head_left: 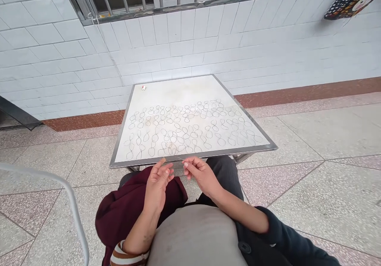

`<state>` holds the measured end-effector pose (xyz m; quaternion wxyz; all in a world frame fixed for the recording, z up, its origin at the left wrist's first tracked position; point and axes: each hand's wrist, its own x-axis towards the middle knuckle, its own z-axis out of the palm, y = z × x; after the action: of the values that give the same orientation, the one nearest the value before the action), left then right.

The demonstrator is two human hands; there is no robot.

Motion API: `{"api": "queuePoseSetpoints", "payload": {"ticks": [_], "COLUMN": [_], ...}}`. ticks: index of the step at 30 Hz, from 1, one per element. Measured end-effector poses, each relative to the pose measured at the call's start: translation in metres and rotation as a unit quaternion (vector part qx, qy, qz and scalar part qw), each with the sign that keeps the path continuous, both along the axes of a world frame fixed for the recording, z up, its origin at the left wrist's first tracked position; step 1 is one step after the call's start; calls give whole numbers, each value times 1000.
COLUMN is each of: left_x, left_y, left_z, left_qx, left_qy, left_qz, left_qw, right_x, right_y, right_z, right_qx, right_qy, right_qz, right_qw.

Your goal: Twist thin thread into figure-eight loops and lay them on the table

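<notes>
Pinching together in the head view, the thumb and forefinger of the right hand [201, 174] close on a thin strand [180, 158] that points toward the other side. Over there, the left hand [159, 180] sits with fingers loosely curled and parted, just short of the metal-edged white counter [178, 91]; whether it touches the strand is too fine to tell. Look beyond both hands: rows of thin dark figure-eight loops [187, 120] fill the near and middle counter, the closest just past the fingertips! Far ahead of the left hand, by the back corner, a small white-and-red object [143, 87]. Burgundy cloth [119, 218] lies below that hand, a grey tube [71, 202] curves to its left, and far off beyond the right hand hangs a polka-dot bag [351, 2].
</notes>
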<state>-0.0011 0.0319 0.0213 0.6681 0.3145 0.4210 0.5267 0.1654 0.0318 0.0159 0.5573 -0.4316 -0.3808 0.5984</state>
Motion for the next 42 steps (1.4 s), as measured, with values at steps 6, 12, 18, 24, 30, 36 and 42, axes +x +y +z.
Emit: {"api": "queuePoseSetpoints", "payload": {"ticks": [6, 12, 18, 24, 30, 36, 42], "left_x": [-2, 1, -5, -12, -3, 29, 43], "left_y": [3, 7, 13, 14, 14, 22, 26], "left_z": [-17, -22, -42, -58, -45, -1, 6], "left_qx": [-83, -69, -73, -74, -44, 107, 120], "left_qy": [37, 64, 125, 148, 166, 192, 188], "left_qz": [-51, -79, -95, -96, -94, -87, -42], "left_qw": [995, 992, 985, 982, 981, 972, 974], "right_x": [11, 20, 24, 26, 23, 10, 1], "right_y": [14, 20, 23, 23, 21, 16, 7], "right_z": [5, 1, -1, -2, -3, -6, -4], "right_qx": [4, 24, 22, 21, -4, -27, -19], "right_qy": [89, 114, 112, 111, 94, 103, 103], "right_qz": [-102, -126, -135, -128, -131, -114, -51], "right_qw": [991, 985, 984, 985, 987, 988, 993]}}
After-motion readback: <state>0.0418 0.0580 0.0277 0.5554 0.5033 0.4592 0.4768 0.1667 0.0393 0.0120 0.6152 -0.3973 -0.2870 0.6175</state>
